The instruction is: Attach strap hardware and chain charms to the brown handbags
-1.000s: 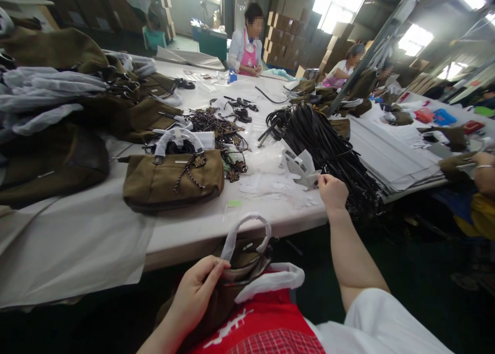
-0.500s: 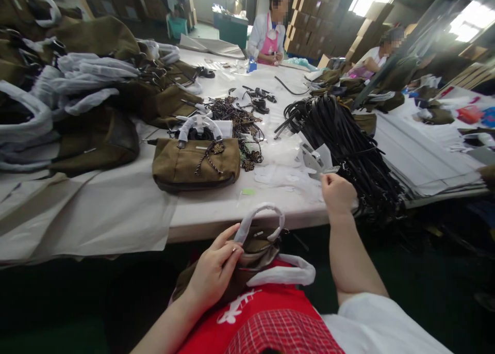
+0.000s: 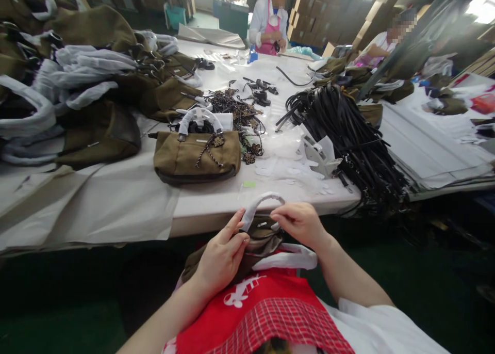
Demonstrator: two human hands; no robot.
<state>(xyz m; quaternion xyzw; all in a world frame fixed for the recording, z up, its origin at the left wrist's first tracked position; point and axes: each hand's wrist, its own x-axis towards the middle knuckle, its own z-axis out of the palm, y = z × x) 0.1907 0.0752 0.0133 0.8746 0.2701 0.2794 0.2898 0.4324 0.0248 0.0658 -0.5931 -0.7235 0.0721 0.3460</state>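
On my lap lies an olive-brown handbag [image 3: 265,232] with white-wrapped handles. My left hand [image 3: 224,248] grips it at the left foot of its upright handle [image 3: 253,209], index finger stretched along the wrapping. At that handle's right side is my right hand [image 3: 301,224], thumb and fingers pinched together; whatever they hold is too small to make out. The second handle [image 3: 288,258] hangs toward my red apron [image 3: 266,292]. A grey tape dispenser [image 3: 319,158], partly covered by white plastic, stands on the table beyond my right hand.
A finished-looking olive handbag [image 3: 197,157] with a braided charm stands on the table [image 3: 216,209]. More bags [image 3: 104,132] are piled left. Braided charms [image 3: 235,111] lie centrally, black straps [image 3: 336,122] in a heap at right. A co-worker [image 3: 268,23] stands across the table.
My right hand has come back from the tape dispenser to the handbag's handle on my lap. My left hand keeps its grip. The view has tilted slightly downward.
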